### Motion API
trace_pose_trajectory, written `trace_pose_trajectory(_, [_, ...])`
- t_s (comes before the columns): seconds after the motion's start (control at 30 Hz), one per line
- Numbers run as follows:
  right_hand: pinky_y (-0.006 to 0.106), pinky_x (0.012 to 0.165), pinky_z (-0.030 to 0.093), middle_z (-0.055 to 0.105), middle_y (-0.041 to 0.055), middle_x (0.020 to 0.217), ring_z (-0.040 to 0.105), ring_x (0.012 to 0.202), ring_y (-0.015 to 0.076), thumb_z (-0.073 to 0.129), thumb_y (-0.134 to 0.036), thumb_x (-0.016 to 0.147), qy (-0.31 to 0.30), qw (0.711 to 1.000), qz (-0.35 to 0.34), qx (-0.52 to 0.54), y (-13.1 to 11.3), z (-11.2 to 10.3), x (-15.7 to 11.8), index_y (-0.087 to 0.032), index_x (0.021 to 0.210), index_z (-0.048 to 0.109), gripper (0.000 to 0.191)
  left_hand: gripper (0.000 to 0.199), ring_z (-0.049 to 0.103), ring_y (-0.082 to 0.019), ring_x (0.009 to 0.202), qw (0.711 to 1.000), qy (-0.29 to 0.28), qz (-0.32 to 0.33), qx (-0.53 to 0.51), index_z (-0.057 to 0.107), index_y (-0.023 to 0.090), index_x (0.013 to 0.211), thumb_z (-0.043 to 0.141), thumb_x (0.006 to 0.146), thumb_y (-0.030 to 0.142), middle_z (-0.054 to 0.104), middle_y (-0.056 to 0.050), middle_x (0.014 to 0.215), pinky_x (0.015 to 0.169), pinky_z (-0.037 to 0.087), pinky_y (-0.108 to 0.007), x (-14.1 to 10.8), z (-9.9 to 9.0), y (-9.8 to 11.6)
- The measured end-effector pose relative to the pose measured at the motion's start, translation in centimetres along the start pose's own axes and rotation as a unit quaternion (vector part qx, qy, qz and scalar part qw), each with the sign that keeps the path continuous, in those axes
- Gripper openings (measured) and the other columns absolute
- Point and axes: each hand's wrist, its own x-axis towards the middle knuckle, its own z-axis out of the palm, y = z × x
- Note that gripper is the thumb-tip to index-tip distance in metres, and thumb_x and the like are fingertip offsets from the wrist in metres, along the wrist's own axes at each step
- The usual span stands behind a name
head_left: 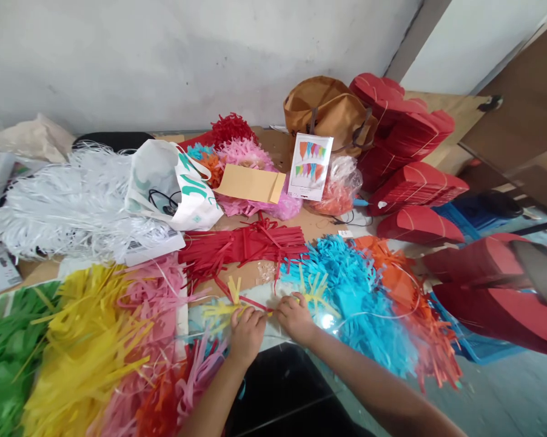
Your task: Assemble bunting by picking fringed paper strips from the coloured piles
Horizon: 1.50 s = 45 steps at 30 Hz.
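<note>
At the near edge of the table, a yellow paper tassel (318, 292) is stretched between my two hands, its fringed ends splayed out on either side. My left hand (247, 332) is closed on its left part, with the fingers bent down. My right hand (294, 317) grips the right part, fingers curled together. A narrow twisted stretch runs between the fingertips, and a red strip lies close to it. Just beyond the hands are red fringed tassels (246, 244). Blue fringed paper (346, 279) lies right of my right hand.
Green (14, 340), yellow (89, 340) and pink fringe piles (153, 291) lie left; orange fringe (419, 303) hangs right. Behind are white fringe (64, 200), a white bag (164, 182), a printed card (310, 165) and a brown bag (323, 109). Red paper stacks (414, 188) stand right.
</note>
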Motion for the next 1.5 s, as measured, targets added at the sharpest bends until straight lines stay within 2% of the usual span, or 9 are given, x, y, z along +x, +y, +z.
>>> trace_pose_trajectory(0.23, [0.043, 0.099, 0.026, 0.07, 0.0012, 0.091, 0.053, 0.099, 0.0198, 0.052, -0.019, 0.098, 0.014, 1.0, 0.026, -0.001, 2.3, 0.1, -1.4, -0.025, 0.093, 0.067, 0.017, 0.022, 0.061, -0.022, 0.094, 1.0, -0.016, -0.002, -0.002, 0.073, 0.032, 0.094, 0.059, 0.089, 0.017, 0.075, 0.001, 0.091, 0.095, 0.031, -0.042, -1.2, -1.1, -1.0])
trace_pose_trajectory(0.5, [0.041, 0.099, 0.023, 0.071, 0.0002, 0.088, 0.053, 0.097, 0.0194, 0.054, -0.021, 0.097, 0.022, 0.998, -0.05, 0.024, 1.3, -0.2, 0.0, -0.025, 0.095, 0.068, 0.015, 0.017, 0.061, -0.022, 0.093, 1.0, 0.009, -0.013, -0.014, 0.074, 0.032, 0.09, 0.064, 0.087, 0.019, 0.074, 0.001, 0.085, 0.094, 0.03, -0.042, -1.1, -0.3, -1.0])
trace_pose_trajectory(0.67, [0.041, 0.093, 0.026, 0.07, 0.0014, 0.084, 0.053, 0.092, 0.0203, 0.06, -0.032, 0.095, 0.007, 0.998, -0.003, 0.061, 2.2, -0.1, 0.3, -0.023, 0.085, 0.07, 0.016, 0.013, 0.06, -0.022, 0.092, 0.998, 0.011, -0.041, -0.043, 0.074, 0.03, 0.082, 0.064, 0.086, 0.023, 0.073, 0.001, 0.084, 0.088, 0.035, -0.039, -1.3, -0.4, -1.9])
trace_pose_trajectory(0.77, [0.039, 0.088, 0.028, 0.069, 0.0022, 0.087, 0.053, 0.091, 0.0207, 0.066, -0.041, 0.09, -0.016, 0.993, 0.04, 0.112, 2.8, -0.5, 0.5, -0.022, 0.077, 0.07, 0.023, 0.014, 0.06, -0.021, 0.086, 0.996, 0.007, -0.062, -0.062, 0.074, 0.029, 0.079, 0.063, 0.087, 0.026, 0.072, 0.0, 0.083, 0.08, 0.038, -0.036, -1.4, -0.5, -2.4])
trace_pose_trajectory(0.9, [0.039, 0.09, 0.028, 0.067, 0.0027, 0.094, 0.053, 0.096, 0.0213, 0.067, -0.037, 0.088, -0.063, 0.978, 0.081, 0.181, 3.1, -1.4, 0.9, -0.023, 0.082, 0.071, 0.015, 0.014, 0.06, -0.022, 0.087, 0.994, 0.013, -0.09, -0.068, 0.073, 0.028, 0.079, 0.062, 0.087, 0.031, 0.072, -0.001, 0.084, 0.081, 0.038, -0.037, -1.3, -0.4, -2.4])
trace_pose_trajectory(1.1, [0.039, 0.087, 0.027, 0.066, 0.0033, 0.09, 0.051, 0.095, 0.0227, 0.07, -0.033, 0.083, -0.144, 0.978, 0.098, 0.112, 2.3, -3.1, 2.8, -0.02, 0.08, 0.067, 0.014, 0.012, 0.057, -0.026, 0.09, 0.991, 0.019, -0.127, -0.033, 0.07, 0.024, 0.076, 0.063, 0.085, 0.027, 0.07, -0.004, 0.086, 0.082, 0.035, -0.042, -0.7, -0.2, -1.0])
trace_pose_trajectory(1.17, [0.041, 0.086, 0.027, 0.067, 0.0041, 0.089, 0.051, 0.095, 0.0235, 0.07, -0.03, 0.083, -0.148, 0.98, 0.094, 0.095, 2.0, -3.3, 3.2, -0.019, 0.082, 0.066, 0.012, 0.009, 0.057, -0.028, 0.095, 0.993, 0.018, -0.114, -0.022, 0.071, 0.025, 0.082, 0.062, 0.084, 0.023, 0.07, -0.005, 0.092, 0.088, 0.034, -0.046, -0.6, -0.2, -0.4])
trace_pose_trajectory(1.27, [0.042, 0.087, 0.025, 0.068, 0.0042, 0.086, 0.051, 0.096, 0.0231, 0.063, -0.022, 0.088, -0.135, 0.987, 0.046, 0.076, 1.7, -3.0, 3.0, -0.02, 0.084, 0.066, 0.005, 0.023, 0.058, -0.025, 0.098, 0.998, 0.013, -0.055, -0.019, 0.072, 0.032, 0.09, 0.061, 0.083, 0.013, 0.072, 0.0, 0.092, 0.096, 0.03, -0.047, -0.7, 0.0, 0.1])
trace_pose_trajectory(1.5, [0.04, 0.086, 0.026, 0.07, 0.0021, 0.078, 0.052, 0.087, 0.0185, 0.051, -0.024, 0.099, -0.025, 0.996, -0.088, 0.011, 1.9, -1.9, 1.7, -0.02, 0.08, 0.066, 0.024, 0.028, 0.06, -0.022, 0.095, 0.999, 0.024, 0.036, -0.015, 0.07, 0.03, 0.099, 0.056, 0.086, 0.009, 0.074, 0.0, 0.094, 0.095, 0.033, -0.043, -1.0, 0.9, 0.1])
